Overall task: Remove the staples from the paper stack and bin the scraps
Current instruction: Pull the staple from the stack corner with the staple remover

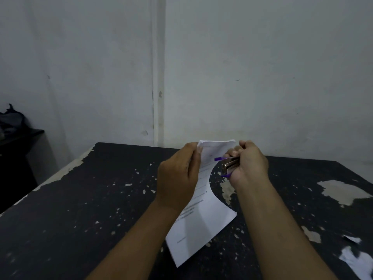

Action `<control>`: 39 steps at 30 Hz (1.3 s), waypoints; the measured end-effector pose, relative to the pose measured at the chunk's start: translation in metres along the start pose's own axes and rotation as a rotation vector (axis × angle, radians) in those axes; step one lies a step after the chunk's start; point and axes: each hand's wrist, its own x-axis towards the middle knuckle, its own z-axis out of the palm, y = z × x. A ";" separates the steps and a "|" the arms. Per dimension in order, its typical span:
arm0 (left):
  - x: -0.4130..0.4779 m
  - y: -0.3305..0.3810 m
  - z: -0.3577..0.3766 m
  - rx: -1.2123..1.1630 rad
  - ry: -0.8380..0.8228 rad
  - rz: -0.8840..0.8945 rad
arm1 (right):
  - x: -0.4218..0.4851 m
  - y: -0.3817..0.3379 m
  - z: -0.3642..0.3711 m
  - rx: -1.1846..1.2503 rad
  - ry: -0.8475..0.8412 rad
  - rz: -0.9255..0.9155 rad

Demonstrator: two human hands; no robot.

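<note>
Table [90, 199]: dark top, paint flaked off in many pale specks and a few large bare patches, worst along the left edge and far right. It is set close to a grubby whitish wall [262, 67]. A pale vertical strip [158, 77], pipe or trunking, runs down the wall to the table's back edge. Light is dim.

Far left, apart from the table: a low dark cabinet [18, 154] with a dark bundle [10, 122] on top, too shadowed to identify.

Near right corner of the table: torn white paper scraps [357, 261], blurred, well apart from both hands.

Paper stack [201, 225]: white printed sheets, held up over the middle of the table between the two hands. The top end is raised and curls over away from the camera, and the sheets bow inward along the right edge. The lower corner points toward the camera; whether it touches the table is unclear.

Left hand [177, 178]: back to the camera, pinching the stack's left edge near the top, thumb on the near face.

Right hand [250, 162]: just right of the stack's upper part, fingers curled tight round a purple-and-metal staple remover [229, 163]. Its purple tip points left and overlaps the paper's right edge. No staple can be made out.
</note>
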 end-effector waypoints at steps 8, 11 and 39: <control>-0.009 -0.032 0.005 -0.074 0.106 -0.295 | 0.033 0.082 -0.077 -0.608 0.305 -0.172; -0.016 -0.044 0.006 -0.072 0.118 -0.371 | 0.037 0.103 -0.098 -0.695 0.305 -0.203; -0.017 -0.061 0.004 -0.137 0.096 -0.492 | 0.021 0.043 -0.085 -1.542 -0.816 -0.162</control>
